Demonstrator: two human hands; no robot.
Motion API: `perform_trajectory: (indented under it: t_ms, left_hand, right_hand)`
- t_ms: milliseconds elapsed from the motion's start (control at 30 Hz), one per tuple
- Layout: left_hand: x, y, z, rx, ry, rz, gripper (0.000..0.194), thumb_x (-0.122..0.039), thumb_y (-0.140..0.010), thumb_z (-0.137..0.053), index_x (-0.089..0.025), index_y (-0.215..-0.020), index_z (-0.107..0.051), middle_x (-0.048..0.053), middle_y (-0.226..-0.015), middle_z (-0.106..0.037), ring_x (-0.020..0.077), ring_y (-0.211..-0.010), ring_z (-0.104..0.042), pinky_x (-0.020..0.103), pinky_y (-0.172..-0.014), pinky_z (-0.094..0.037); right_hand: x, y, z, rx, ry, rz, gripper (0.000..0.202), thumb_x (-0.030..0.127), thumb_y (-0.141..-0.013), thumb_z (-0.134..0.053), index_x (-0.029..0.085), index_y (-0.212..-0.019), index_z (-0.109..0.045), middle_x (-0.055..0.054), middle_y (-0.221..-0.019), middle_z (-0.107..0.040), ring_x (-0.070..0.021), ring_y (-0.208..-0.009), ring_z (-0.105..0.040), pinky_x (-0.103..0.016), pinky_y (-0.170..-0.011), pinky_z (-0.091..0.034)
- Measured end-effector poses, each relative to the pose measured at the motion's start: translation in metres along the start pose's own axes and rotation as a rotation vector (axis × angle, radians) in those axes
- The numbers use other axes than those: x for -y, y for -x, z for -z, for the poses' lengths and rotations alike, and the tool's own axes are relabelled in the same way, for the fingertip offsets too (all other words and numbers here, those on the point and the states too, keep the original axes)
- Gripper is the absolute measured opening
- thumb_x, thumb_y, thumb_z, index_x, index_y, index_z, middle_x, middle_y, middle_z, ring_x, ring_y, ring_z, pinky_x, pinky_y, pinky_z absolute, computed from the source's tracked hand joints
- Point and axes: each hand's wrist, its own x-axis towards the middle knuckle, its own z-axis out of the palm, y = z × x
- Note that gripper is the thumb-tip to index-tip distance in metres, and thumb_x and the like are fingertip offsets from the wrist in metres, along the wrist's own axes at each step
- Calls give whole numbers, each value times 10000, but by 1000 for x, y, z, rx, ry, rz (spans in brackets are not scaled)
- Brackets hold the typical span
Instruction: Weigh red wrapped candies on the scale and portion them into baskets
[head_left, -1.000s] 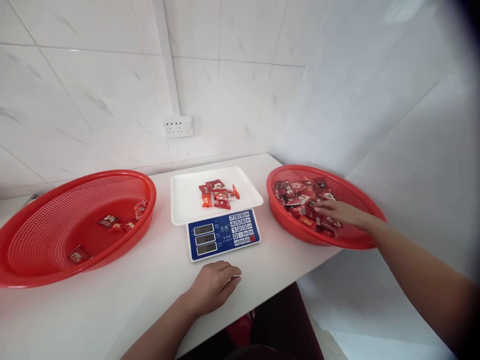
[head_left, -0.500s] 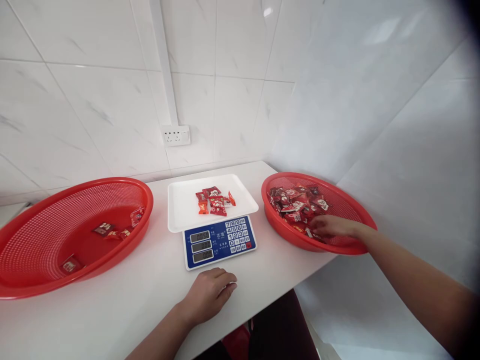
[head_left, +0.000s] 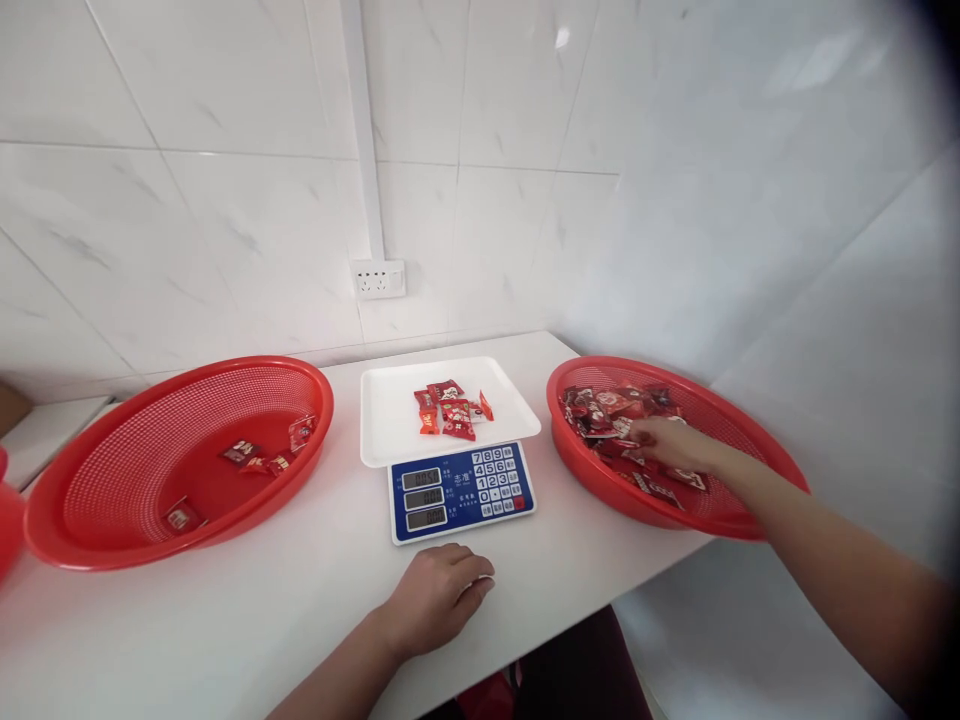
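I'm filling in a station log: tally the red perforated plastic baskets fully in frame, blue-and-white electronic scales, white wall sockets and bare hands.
Red perforated plastic baskets: 2
Blue-and-white electronic scale: 1
White rectangular wall socket: 1
Bare hands: 2
Total: 6

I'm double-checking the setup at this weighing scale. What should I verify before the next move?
1. Tray packets inside the white tray's rim: ok.
2. Left hand off the tray: ok, on the tabletop before the scale.
3. Right hand at the packets in the right basket: ok.
4. Right hand gripping a packet: cannot tell, fingertips obscured.
5. Right basket fully on the tabletop: not ok, seems to overhang its edge.
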Motion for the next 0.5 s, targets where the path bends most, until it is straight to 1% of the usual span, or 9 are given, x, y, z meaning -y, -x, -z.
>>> perform_trajectory:
  t_ms: [33,100,133,200,267,333,400,433,500]
  left_hand:
    - [0,0,0,0,-2,-7,214,-227,-914,-429,-199,-958,-636,46,-826,-701,164,-749,-652,246,-653,-496]
    - [0,0,0,1,-5,-15,212,-227,-913,-430,-194,-959,-635,49,-829,-701,165,-748,-649,247,-650,-495]
    - [0,0,0,0,-7,-16,210,-228,-912,-433,-193,-961,-634,50,-833,-701,165,-748,-648,248,-649,-495]
    - [0,0,0,3,-13,-19,204,-226,-910,-439,-190,-962,-634,50,-835,-702,165,-746,-647,249,-646,-493]
    - [0,0,0,6,-22,-17,201,-221,-908,-441,-189,-956,-634,48,-831,-701,165,-740,-645,249,-643,-491]
    - [0,-1,0,6,-25,-11,197,-218,-906,-442,-189,-952,-632,46,-830,-700,164,-741,-646,248,-644,-488]
    - [0,-1,1,2,-26,-2,192,-216,-904,-446,-190,-952,-630,44,-833,-700,163,-745,-647,246,-647,-487]
    - [1,-1,1,1,-26,0,190,-215,-904,-447,-190,-952,-629,43,-834,-700,163,-746,-647,246,-648,-486]
    - [1,-1,1,0,-29,-1,189,-213,-904,-448,-188,-955,-628,42,-835,-701,162,-747,-647,247,-650,-484]
  right_hand:
    - [6,-1,5,-7,5,2,221,202,-519,-723,245,-486,-508,12,-507,-577,-177,-524,-510,-294,-535,-386]
    - [22,-3,11,-11,-40,6,137,324,-642,-670,244,-659,-560,-3,-686,-658,-192,-647,-591,-290,-583,-429]
    - [32,-4,11,-21,-104,9,151,362,-692,-637,244,-757,-569,-11,-793,-684,-195,-722,-622,-288,-617,-453]
    - [56,-4,3,-4,-238,36,206,380,-749,-602,244,-898,-565,-27,-955,-699,-193,-848,-651,-288,-683,-487]
    - [80,-6,-14,47,-252,105,182,339,-753,-614,235,-898,-580,-30,-960,-707,-195,-872,-656,-299,-716,-497]
    - [101,-10,-35,78,-151,191,96,285,-748,-618,222,-815,-592,-18,-849,-709,-190,-801,-657,-312,-711,-497]
    - [118,-16,-55,66,-101,237,46,254,-757,-604,216,-779,-588,-2,-757,-694,-176,-720,-650,-320,-704,-500]
    - [125,-20,-63,50,-107,243,45,248,-771,-589,215,-800,-589,0,-761,-694,-168,-706,-650,-321,-710,-504]
    - [138,-25,-73,19,-148,258,131,255,-803,-561,218,-924,-595,-13,-917,-710,-152,-756,-663,-318,-758,-511]
